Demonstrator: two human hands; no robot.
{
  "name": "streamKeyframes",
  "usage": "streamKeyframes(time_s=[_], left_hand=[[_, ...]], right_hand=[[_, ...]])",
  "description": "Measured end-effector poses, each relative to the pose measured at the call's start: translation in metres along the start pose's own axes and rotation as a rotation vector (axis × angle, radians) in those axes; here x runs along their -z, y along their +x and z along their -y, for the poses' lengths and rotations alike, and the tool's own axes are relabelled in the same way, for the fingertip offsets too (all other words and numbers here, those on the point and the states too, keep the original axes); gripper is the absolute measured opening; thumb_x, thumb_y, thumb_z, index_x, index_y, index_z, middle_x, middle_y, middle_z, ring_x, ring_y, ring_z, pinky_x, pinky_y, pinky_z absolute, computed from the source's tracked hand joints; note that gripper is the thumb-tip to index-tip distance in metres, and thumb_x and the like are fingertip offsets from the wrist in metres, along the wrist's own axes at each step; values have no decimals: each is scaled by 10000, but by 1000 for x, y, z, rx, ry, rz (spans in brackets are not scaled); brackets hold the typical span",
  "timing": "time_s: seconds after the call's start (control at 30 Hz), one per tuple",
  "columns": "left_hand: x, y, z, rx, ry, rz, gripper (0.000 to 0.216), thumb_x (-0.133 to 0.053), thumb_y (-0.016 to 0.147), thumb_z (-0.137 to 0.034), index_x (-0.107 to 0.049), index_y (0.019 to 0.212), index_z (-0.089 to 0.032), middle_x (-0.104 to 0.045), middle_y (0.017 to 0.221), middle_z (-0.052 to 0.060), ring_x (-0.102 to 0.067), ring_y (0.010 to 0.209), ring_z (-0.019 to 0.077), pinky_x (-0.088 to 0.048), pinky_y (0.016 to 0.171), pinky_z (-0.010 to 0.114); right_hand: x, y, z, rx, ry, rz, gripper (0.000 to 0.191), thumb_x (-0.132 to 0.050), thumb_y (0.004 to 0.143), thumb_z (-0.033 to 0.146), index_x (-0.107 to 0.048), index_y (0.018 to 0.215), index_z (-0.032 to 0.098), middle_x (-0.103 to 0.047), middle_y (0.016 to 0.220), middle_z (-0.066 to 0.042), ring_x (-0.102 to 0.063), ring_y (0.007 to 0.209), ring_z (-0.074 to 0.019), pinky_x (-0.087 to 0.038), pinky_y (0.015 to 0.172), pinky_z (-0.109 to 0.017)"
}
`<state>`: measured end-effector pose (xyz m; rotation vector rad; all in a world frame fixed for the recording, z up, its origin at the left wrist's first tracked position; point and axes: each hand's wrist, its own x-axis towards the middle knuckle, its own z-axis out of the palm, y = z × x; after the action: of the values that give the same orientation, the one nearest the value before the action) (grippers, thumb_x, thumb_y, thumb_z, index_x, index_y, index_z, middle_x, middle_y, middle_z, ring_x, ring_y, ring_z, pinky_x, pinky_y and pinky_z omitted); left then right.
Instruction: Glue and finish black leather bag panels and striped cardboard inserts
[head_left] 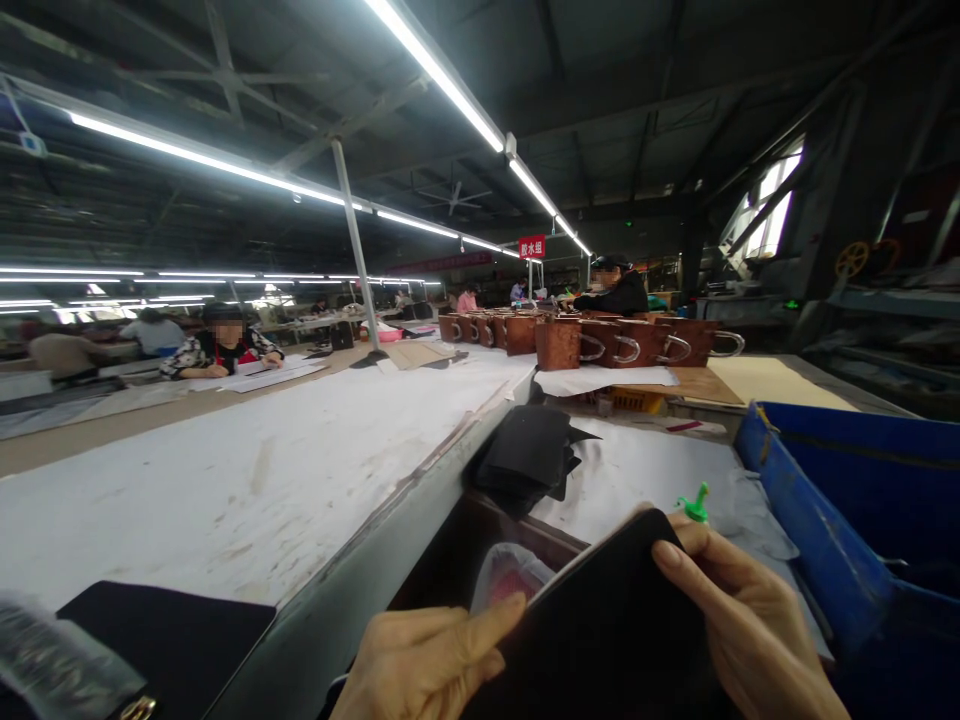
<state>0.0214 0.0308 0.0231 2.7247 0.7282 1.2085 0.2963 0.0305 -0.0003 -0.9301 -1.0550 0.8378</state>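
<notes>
Close in front of me is a black leather-like panel with a pale edge along its left side. My right hand is closed on its upper right corner, thumb on the black face and fingers behind. On the left edge, my left hand pinches the panel between thumb and forefinger. The lower part of the panel runs out of view. Just beyond my right hand, a green nozzle cap sticks up; what lies under it is hidden. A stack of black pieces lies farther off.
The white-covered table stretches to the left, with a black piece and clear plastic wrap at its near edge. A blue bin stands right. Brown boxes with handles line the back. A co-worker sits across.
</notes>
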Motion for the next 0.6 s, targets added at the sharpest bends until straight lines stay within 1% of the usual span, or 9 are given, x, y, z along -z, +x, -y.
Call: streamKeyframes(time_s=[0.1, 0.17, 0.23, 0.3, 0.33, 0.4, 0.47, 0.53, 0.6], left_hand=[[-5, -1, 2, 19, -60, -51, 328, -518, 968, -78, -632, 1276, -94, -696, 724, 37, -680, 611, 106, -571, 583, 159], [-11, 0, 2, 13, -55, -123, 341, -551, 938, -42, -644, 1260, -102, -728, 809, 65, -715, 686, 125, -606, 633, 184], [-20, 3, 1, 15, 1, -207, 330, -562, 926, -30, -668, 1227, -113, -754, 891, 87, -740, 745, 147, -628, 667, 202], [-28, 5, 0, 33, 16, -277, 326, -561, 917, -17, -678, 1209, -103, -750, 893, 93, -742, 745, 152, -634, 668, 206], [-31, 6, -1, 47, -25, -290, 329, -561, 914, -8, -679, 1206, -104, -740, 877, 86, -735, 734, 143, -629, 660, 195], [-33, 6, -1, 74, -176, -255, 344, -559, 912, 8, -681, 1206, -123, -714, 842, 58, -714, 709, 111, -610, 655, 163], [-33, 5, -1, 77, -284, -204, 367, -567, 905, 23, -683, 1205, -153, -703, 826, 35, -699, 698, 90, -588, 654, 138], [-31, 2, 0, 61, -316, -173, 414, -575, 892, 40, -673, 1232, -175, -695, 821, 25, -691, 695, 85, -579, 659, 134], [-32, -1, 2, 57, -347, -192, 446, -608, 888, 8, -655, 1280, -202, -688, 844, 29, -690, 709, 95, -585, 661, 149]], right_hand=[[-1, -3, 0, 25, -30, -45, 321, -812, 759, 463, -630, 655, 221, -652, 831, 1, -584, 726, -131, -486, 621, -173], [0, -5, 0, 39, -73, -59, 316, -809, 757, 474, -638, 664, 225, -668, 876, -8, -608, 763, -146, -494, 624, -172], [2, -8, -1, 51, -139, -82, 299, -804, 757, 485, -662, 686, 231, -673, 894, -15, -623, 783, -157, -495, 610, -165], [4, -12, -1, 66, -186, -103, 289, -801, 759, 483, -672, 692, 233, -677, 904, -17, -626, 771, -156, -498, 600, -161], [5, -14, -1, 69, -192, -103, 279, -799, 763, 476, -675, 699, 235, -679, 906, -18, -627, 768, -156, -501, 604, -163], [6, -15, 1, 57, -164, -70, 263, -797, 766, 462, -676, 705, 237, -688, 923, -25, -637, 792, -171, -510, 621, -176], [6, -14, 3, 7, -106, -11, 252, -811, 751, 450, -681, 710, 238, -694, 935, -39, -646, 834, -200, -514, 626, -196], [3, -12, 4, -28, -42, 22, 275, -822, 736, 445, -668, 666, 228, -681, 885, -43, -637, 795, -201, -505, 590, -206], [-2, -10, 5, -28, 7, 20, 311, -817, 744, 438, -642, 616, 214, -639, 802, -28, -610, 722, -172, -498, 573, -202]])
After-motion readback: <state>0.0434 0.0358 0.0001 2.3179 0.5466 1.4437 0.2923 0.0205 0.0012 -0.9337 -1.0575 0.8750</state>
